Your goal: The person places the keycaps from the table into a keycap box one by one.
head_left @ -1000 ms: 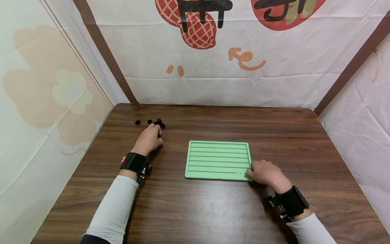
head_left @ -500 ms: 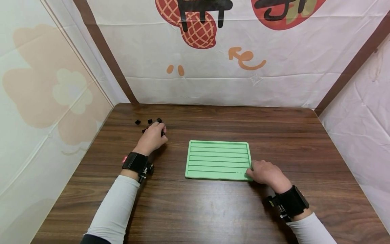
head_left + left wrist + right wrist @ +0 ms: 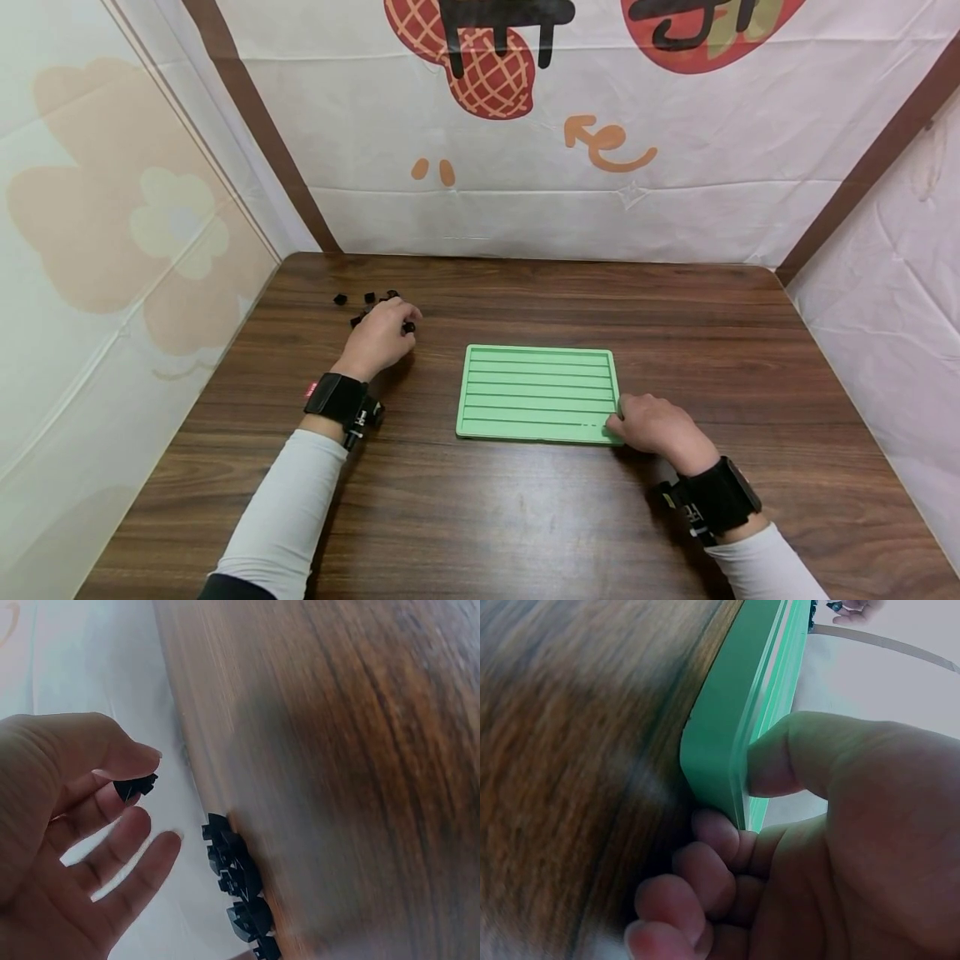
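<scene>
In the left wrist view, my left hand pinches a small black piece with a stub between thumb and index finger, the other fingers spread. The head view places that left hand at the table's far left, the held piece at its fingertips. More black pieces of the same kind lie in a loose group beside it, partly covered by the hand in the head view. My right hand grips the near right corner of a light green grooved board, thumb on top and curled fingers at its side.
A brown wood-grain table carries everything. One stray black piece lies left of the group. A white printed cloth hangs behind the table, with other cloths at the left and right sides.
My left hand has shifted slightly right and away from the group, and the black piece now shows at its fingertips. The right hand and the green board stay in place.
</scene>
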A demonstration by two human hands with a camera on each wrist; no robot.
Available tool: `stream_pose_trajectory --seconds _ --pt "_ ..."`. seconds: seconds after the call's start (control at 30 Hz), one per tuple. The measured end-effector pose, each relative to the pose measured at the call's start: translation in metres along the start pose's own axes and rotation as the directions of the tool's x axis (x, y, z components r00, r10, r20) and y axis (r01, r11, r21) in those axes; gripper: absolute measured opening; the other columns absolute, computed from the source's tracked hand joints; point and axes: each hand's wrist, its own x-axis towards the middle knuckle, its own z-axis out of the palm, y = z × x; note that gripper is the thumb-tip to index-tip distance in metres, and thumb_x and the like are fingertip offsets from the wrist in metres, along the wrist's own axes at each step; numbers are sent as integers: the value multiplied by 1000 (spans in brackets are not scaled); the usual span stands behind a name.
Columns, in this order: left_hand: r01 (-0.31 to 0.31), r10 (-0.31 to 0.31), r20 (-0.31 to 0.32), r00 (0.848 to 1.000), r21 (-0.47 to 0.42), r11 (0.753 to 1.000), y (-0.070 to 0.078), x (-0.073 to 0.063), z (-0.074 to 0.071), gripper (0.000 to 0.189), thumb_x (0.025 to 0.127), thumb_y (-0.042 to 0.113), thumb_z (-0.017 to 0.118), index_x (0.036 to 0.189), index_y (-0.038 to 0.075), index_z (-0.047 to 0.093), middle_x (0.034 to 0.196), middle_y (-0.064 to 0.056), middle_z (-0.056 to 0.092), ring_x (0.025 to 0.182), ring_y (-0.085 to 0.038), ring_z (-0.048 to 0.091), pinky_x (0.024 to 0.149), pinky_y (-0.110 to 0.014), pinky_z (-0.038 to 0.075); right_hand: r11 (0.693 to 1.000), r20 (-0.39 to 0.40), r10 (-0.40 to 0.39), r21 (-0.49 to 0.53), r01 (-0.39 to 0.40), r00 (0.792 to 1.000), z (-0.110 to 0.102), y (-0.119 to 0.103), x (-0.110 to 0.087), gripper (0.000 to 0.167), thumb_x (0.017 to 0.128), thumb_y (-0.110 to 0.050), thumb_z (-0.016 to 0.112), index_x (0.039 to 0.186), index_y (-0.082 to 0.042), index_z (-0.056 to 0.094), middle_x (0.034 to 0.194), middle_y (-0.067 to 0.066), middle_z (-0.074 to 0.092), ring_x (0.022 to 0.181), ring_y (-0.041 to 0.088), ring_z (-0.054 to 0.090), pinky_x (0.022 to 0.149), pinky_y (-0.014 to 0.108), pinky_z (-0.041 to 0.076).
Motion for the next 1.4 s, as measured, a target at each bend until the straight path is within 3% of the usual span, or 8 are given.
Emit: stream_pose_trajectory --seconds 0.17,0.37,0.63,1.03,1.4 --pt "3 -3 8 1000 -19 1000 3 0 1 25 97 5 60 120 2 69 119 -12 54 91 -27 54 75 -39 45 1000 -1 -8 6 8 1000 -1 0 0 22 99 -22 50 84 -8 54 69 4 43 59 19 41 57 32 33" --pt "11 -11 17 1000 -44 999 5 1 2 25 98 8 63 122 3 67 120 -11 52 94 -25 56 76 -38 48 1000 0 -7 10 7 1000 0 0 -1 22 100 -22 49 83 -8 54 68 3 42 59 18 40 57 32 33" --pt "-23 24 20 1000 -44 999 13 3 3 21 98 10 62 118 6 68 122 -9 55 97 -25 57 80 -40 49 1000 1 -4 3 4 1000 -1 0 -1 22 100 -24 50 85 -8 54 70 3 44 60 19 42 57 32 34" --pt "-144 147 47 988 -56 988 31 6 8 19 98 9 66 116 7 71 111 -5 60 88 -20 57 73 -36 49 1000 6 -14 11 14 1000 -1 1 -1 21 100 -23 50 88 -7 54 70 4 45 60 19 42 58 32 34" --pt "-220 233 156 960 -99 970 52 12 18 18 98 9 66 114 9 72 109 -1 63 90 -15 61 76 -33 53 999 0 -20 29 20 1000 1 2 -1 21 100 -21 49 84 -8 53 67 3 42 58 18 38 57 32 31"
